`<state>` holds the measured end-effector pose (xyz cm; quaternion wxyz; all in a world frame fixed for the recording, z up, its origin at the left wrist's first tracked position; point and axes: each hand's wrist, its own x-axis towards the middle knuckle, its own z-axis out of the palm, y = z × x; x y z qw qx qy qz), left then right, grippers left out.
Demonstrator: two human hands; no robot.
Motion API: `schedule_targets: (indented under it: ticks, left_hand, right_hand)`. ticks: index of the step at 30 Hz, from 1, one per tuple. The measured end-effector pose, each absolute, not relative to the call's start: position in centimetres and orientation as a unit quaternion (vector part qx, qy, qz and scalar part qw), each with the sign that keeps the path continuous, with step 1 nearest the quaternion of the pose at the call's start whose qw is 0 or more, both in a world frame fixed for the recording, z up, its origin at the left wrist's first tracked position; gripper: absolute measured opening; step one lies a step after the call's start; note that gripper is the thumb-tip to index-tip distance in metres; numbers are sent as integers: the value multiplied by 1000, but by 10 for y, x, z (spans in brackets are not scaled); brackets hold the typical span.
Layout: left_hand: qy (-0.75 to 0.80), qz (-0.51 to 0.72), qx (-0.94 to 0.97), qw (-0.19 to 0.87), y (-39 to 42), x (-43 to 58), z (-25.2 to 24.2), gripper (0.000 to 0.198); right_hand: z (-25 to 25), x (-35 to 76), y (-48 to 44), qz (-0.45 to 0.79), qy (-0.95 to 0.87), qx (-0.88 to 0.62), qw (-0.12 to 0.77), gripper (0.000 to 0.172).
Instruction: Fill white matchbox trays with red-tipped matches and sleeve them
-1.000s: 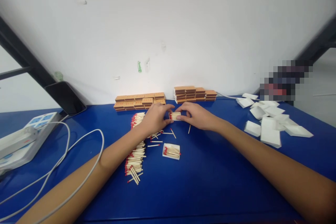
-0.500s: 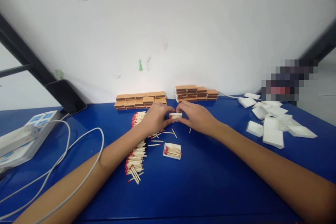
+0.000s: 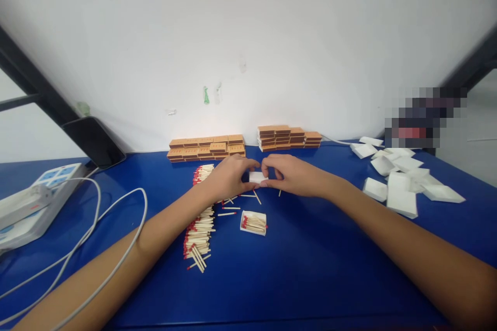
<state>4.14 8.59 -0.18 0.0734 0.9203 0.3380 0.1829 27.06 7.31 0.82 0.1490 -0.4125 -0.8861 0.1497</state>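
Note:
A small white matchbox tray (image 3: 257, 178) is pinched at its two ends between my hands, its plain white side towards me. My left hand (image 3: 231, 176) grips the left end with thumb and fingers. At the right end, my right hand (image 3: 292, 173) does the same. Whatever lies inside the tray is hidden. Just below, a second white tray (image 3: 252, 214) lies on the table with red-tipped matches in it. Left of it runs a long pile of matches (image 3: 201, 227), partly covered by my left forearm. A few loose matches (image 3: 227, 213) lie between pile and tray.
Closed matchboxes stand along the wall in a left row (image 3: 186, 150) and a right stack (image 3: 275, 137). Empty white trays (image 3: 402, 189) are heaped at the right. At the left are a black phone (image 3: 95, 139), a power strip (image 3: 29, 209) and a looping white cable (image 3: 144, 207).
The tray between my hands has tipped: the matches in it showed before, and now its blank white side faces me. Both hands stay in nearly the same place.

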Motion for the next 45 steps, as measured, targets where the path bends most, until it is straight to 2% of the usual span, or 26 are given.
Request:
schedule_targets:
  ticks: [6, 11, 13, 16, 22, 24, 27, 30, 35, 40, 43, 45]
  left_hand:
    - [343, 170, 921, 79, 86, 41, -4, 39]
    - [357, 175, 913, 89, 88, 39, -5, 59]
    - [364, 181, 909, 96, 89, 38, -5, 60]
    - [368, 191, 904, 104, 92, 35, -5, 50]
    - [334, 199, 914, 118, 88, 34, 10, 22]
    - [299, 178, 927, 142, 84, 34, 19, 9]
    - [239, 121, 949, 165, 77, 35, 29, 17]
    - [225, 78, 963, 126, 72, 38, 30, 16]
    - [267, 46, 958, 90, 67, 45, 21, 9]
    - [272, 56, 958, 75, 63, 47, 16, 8]
    - [268, 82, 959, 35, 61, 48, 14, 15]
    - [262, 84, 961, 11, 60, 48, 11, 11]
  right_hand:
    - [9, 273, 75, 187, -864, -435, 172, 16]
    - [25, 290, 81, 165, -857, -454, 178, 24]
    - [29, 302, 87, 153, -847, -474, 187, 28]
    - [30, 324, 100, 119, -838, -503, 174, 32]
    - [27, 343, 108, 55, -816, -575, 35, 34]
    - [30, 332, 99, 12, -806, -592, 14, 42]
    - [32, 307, 79, 70, -818, -571, -24, 54]
    - [30, 282, 60, 96, -823, -558, -35, 43]
    - [31, 266, 45, 94, -802, -581, -103, 26]
    - [35, 268, 45, 96, -802, -577, -124, 28]
    - [37, 268, 44, 99, -806, -568, -133, 29]
    - [38, 269, 44, 98, -811, -560, -135, 27]
